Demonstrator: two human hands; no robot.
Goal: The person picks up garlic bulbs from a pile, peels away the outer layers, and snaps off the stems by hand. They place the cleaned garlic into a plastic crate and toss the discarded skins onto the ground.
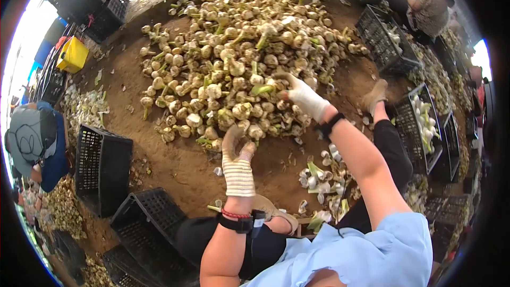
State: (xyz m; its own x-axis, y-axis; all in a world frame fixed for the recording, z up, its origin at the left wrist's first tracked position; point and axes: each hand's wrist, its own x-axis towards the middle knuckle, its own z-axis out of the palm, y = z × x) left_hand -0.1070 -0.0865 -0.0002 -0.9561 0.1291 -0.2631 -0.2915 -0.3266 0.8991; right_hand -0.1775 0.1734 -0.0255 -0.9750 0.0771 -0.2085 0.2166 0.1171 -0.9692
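Reaching into the garlic heap (234, 42) with both gloves, are you? Which one has a bulb?

Neither, for certain. My right hand (304, 97) lies farther in, fingers half spread over the bulbs on the heap's near side, nothing lifted. My left hand (234, 151) is curled at the heap's near edge, touching bulbs. Whether it has closed round one I cannot tell.

So which step is this?

Picking single bulbs off the heap, I judge, and early in it, since most of the heap lies untouched on the dirt.

What does the next move want?

A firm close round one bulb, free of the tangled green stalks, before any lift. The black crate (103, 167) stands to my left, well apart from the heap. Some paler bulbs (324, 180) lie near my right leg.
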